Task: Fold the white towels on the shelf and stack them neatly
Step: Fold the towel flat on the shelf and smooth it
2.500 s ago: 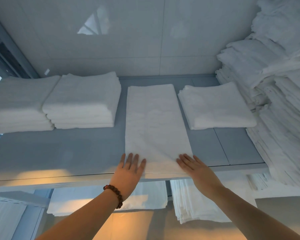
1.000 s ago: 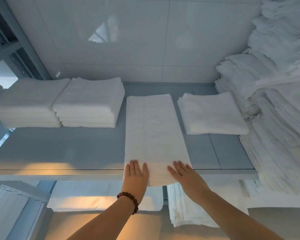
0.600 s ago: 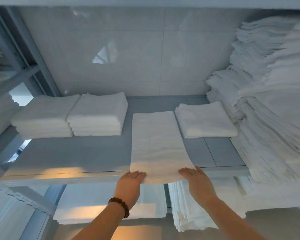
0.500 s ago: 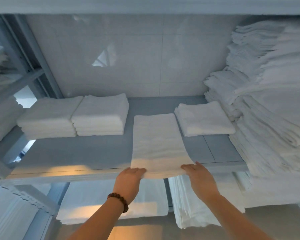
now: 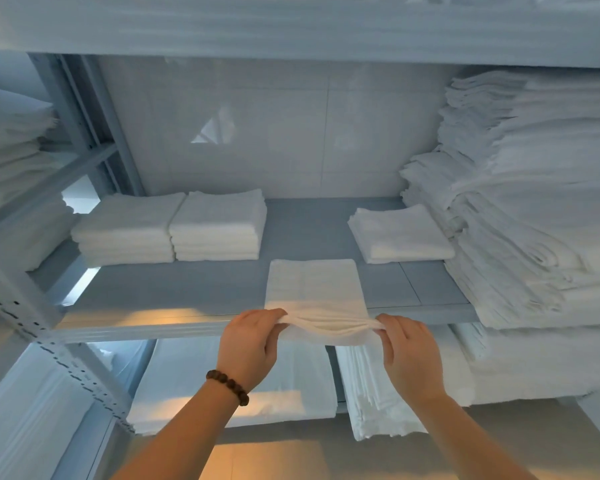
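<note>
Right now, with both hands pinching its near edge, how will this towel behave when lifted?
Probably floppy: the towel bunches into wrinkles between the left hand and right hand. Likely light, since fingertip pinches alone hold its edge up. Its far end would likely sag.

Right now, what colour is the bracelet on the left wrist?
The bracelet is dark brown beads, shown best in the head view.
</note>
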Motion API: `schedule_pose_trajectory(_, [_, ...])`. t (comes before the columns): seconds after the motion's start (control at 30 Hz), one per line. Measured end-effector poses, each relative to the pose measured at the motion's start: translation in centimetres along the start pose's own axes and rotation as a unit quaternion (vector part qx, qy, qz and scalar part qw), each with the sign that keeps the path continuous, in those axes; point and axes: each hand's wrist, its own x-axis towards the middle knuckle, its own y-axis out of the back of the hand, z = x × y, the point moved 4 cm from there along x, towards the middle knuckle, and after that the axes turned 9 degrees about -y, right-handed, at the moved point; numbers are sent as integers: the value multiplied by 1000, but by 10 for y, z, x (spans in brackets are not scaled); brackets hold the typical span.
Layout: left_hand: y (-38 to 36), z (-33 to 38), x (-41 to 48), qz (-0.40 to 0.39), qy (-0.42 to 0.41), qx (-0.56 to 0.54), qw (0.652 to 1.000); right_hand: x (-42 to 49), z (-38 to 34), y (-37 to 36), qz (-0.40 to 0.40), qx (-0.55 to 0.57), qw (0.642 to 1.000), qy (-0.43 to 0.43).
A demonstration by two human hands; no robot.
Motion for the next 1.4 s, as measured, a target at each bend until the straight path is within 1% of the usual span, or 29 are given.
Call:
schedule_pose_trajectory(0.17, [12, -9, 24, 56, -20, 14, 998, 27, -1, -1, 45, 17, 999, -6])
schedule_pose_trajectory(0.23, [10, -18, 42, 57, -23, 23, 998, 44, 2, -10, 42, 29, 999, -16])
schedule_pose_trajectory(0.3, [2, -30, 61, 40, -24, 19, 999, 64, 10, -25, 13, 50, 998, -39])
schedule_pose_trajectory(0.4, [-19, -57, 89, -2, -11, -13, 1000, 94, 33, -55, -61, 114, 986, -109])
schedule_pose_trajectory(0.47, [-40, -81, 107, -51, 16, -42, 998, 114, 50, -82, -113, 159, 969, -151])
schedule_pose_trajectory(0.5, [-51, -93, 117, -81, 26, -55, 995, 125, 57, -96, -132, 168, 964, -157])
schedule_pose_trajectory(0.6, [-87, -128, 148, -167, 45, -71, 982, 153, 74, -136, -178, 180, 955, -155])
schedule_pose_trajectory(0.7, [-124, -160, 167, -243, 90, -58, 964, 172, 86, -178, -229, 164, 949, -139])
schedule_pose_trajectory(0.77, [-146, -176, 172, -271, 106, -69, 954, 179, 92, -209, -270, 140, 943, -133])
schedule_pose_trajectory(0.87, [-174, -194, 169, -310, 127, -73, 939, 182, 95, -249, -330, 134, 926, -126])
schedule_pose_trajectory(0.93, [-191, -201, 163, -315, 146, -83, 934, 179, 97, -268, -360, 122, 917, -117])
schedule_pose_trajectory(1.03, [-211, -208, 158, -292, 155, -80, 940, 175, 103, -290, -378, 102, 911, -134])
schedule_pose_trajectory(1.2, [-236, -215, 144, -279, 163, -66, 944, 157, 110, -316, -382, 41, 907, -173])
schedule_pose_trajectory(1.27, [-241, -215, 139, -271, 151, -57, 949, 151, 109, -321, -374, 25, 910, -176])
schedule_pose_trajectory(1.33, [-245, -215, 138, -277, 123, -14, 953, 148, 107, -322, -369, 4, 915, -165])
schedule_pose_trajectory(1.4, [-241, -210, 141, -262, 106, 64, 957, 146, 102, -316, -335, -35, 930, -149])
